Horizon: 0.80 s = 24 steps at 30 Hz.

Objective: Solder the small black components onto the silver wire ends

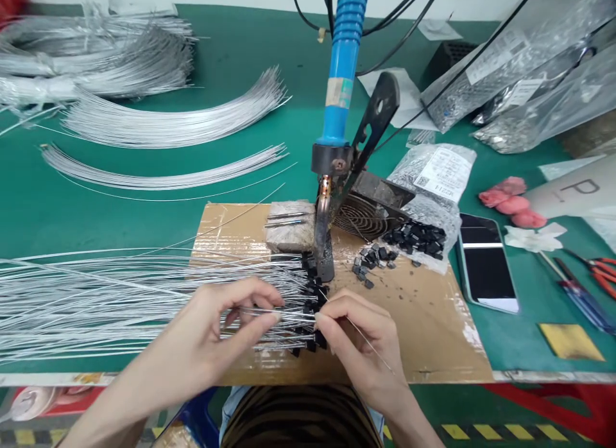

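Note:
My left hand (240, 313) is closed, thumb and forefinger pinching a thin white wire above a broad spread of white wires (120, 300). My right hand (360, 339) is closed too, its thumb and forefinger at the right end of that wire. A thin straight strand (368, 342) slants across the right hand's fingers; I cannot tell what it is. Small black connectors (308, 301) cap the right ends of the spread wires, on a sheet of cardboard (423, 332). Just beyond the hands stands a hot-air gun nozzle (321, 226) under a blue handle (344, 63).
Loose black connectors (373, 260) lie near a plastic bag (433, 185) and a round fan grille (360, 215). Wire bundles (178, 124) are at the back left. On the right are a phone (488, 262), tweezers (553, 265) and red-handled pliers (601, 271).

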Each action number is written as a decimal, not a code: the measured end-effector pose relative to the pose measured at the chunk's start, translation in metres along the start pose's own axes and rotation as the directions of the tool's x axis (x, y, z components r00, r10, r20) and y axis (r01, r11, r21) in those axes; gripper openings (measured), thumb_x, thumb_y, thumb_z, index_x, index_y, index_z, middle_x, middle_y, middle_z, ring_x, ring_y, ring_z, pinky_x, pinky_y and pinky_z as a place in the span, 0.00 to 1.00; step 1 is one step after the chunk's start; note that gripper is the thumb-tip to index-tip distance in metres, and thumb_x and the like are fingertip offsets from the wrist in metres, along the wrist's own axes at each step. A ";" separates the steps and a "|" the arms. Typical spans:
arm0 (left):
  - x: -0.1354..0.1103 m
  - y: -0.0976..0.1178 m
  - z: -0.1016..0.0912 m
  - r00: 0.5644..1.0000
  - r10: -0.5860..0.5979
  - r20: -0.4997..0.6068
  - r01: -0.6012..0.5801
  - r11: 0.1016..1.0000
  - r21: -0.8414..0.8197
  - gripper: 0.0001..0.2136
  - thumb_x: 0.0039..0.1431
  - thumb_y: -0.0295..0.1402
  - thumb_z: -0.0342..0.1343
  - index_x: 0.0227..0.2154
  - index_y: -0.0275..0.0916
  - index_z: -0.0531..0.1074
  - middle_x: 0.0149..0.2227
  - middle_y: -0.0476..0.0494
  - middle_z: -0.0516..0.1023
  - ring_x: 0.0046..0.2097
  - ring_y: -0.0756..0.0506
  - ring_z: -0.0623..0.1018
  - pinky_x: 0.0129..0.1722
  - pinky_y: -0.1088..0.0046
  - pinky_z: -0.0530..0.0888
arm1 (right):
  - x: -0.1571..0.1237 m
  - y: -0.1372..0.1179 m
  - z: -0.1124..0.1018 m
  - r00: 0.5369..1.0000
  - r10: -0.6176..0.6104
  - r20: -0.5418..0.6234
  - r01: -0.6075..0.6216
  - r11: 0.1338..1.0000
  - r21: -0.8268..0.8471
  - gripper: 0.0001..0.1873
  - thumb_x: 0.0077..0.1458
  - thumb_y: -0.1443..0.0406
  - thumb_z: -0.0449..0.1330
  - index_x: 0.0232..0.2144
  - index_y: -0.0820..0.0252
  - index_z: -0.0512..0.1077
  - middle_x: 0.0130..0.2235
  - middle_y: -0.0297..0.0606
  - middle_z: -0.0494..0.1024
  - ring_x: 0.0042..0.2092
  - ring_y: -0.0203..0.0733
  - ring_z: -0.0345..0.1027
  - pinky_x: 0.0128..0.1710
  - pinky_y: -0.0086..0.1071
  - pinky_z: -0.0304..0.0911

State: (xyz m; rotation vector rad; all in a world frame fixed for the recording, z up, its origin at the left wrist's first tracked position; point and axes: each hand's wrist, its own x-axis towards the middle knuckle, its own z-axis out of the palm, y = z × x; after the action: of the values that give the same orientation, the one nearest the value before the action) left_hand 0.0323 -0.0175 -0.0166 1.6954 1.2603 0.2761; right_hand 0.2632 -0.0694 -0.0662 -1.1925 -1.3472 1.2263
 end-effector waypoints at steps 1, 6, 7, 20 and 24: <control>-0.001 0.004 0.007 1.000 0.000 -0.015 0.000 1.000 0.009 0.09 0.70 0.43 0.58 0.46 0.48 0.78 0.40 0.49 0.83 0.39 0.46 0.80 0.35 0.73 0.71 | 0.000 -0.001 0.000 1.000 -0.022 -0.002 0.022 0.999 -0.027 0.12 0.68 0.65 0.61 0.30 0.58 0.75 0.29 0.33 0.72 0.31 0.37 0.65 0.31 0.32 0.58; 0.002 0.015 0.033 1.000 0.009 -0.022 -0.010 1.000 -0.023 0.12 0.74 0.42 0.51 0.37 0.45 0.75 0.30 0.51 0.78 0.32 0.47 0.74 0.31 0.71 0.67 | -0.002 -0.001 0.001 0.996 -0.090 -0.009 0.089 0.993 -0.082 0.11 0.69 0.67 0.60 0.32 0.57 0.74 0.31 0.33 0.72 0.33 0.38 0.66 0.33 0.33 0.59; 0.003 0.016 0.036 1.000 -0.007 -0.017 0.006 0.999 -0.050 0.13 0.74 0.42 0.51 0.35 0.44 0.74 0.28 0.51 0.75 0.30 0.47 0.71 0.29 0.71 0.65 | -0.003 0.001 0.001 0.996 -0.094 -0.012 0.093 0.992 -0.082 0.10 0.69 0.67 0.60 0.32 0.57 0.74 0.31 0.33 0.72 0.33 0.38 0.66 0.33 0.32 0.59; 0.012 0.013 0.041 0.983 -0.107 -0.147 0.032 0.898 -0.438 0.09 0.66 0.37 0.62 0.31 0.39 0.77 0.25 0.51 0.71 0.27 0.51 0.66 0.25 0.77 0.62 | -0.001 0.008 0.007 0.936 0.143 -0.322 -0.088 0.979 0.182 0.10 0.68 0.62 0.65 0.35 0.55 0.84 0.28 0.31 0.74 0.23 0.32 0.67 0.25 0.29 0.63; 0.012 0.010 0.041 0.982 -0.097 -0.162 0.019 0.905 -0.426 0.10 0.65 0.38 0.63 0.31 0.40 0.79 0.24 0.51 0.73 0.26 0.51 0.65 0.24 0.77 0.61 | 0.001 0.007 0.010 0.950 0.193 -0.244 -0.114 0.946 0.303 0.09 0.67 0.62 0.65 0.37 0.54 0.87 0.29 0.33 0.78 0.24 0.32 0.71 0.24 0.26 0.70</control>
State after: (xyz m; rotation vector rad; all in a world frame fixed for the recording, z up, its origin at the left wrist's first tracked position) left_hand 0.0702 -0.0303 -0.0336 1.2774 1.2700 0.6325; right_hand 0.2540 -0.0694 -0.0740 -1.2233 -0.8544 1.2656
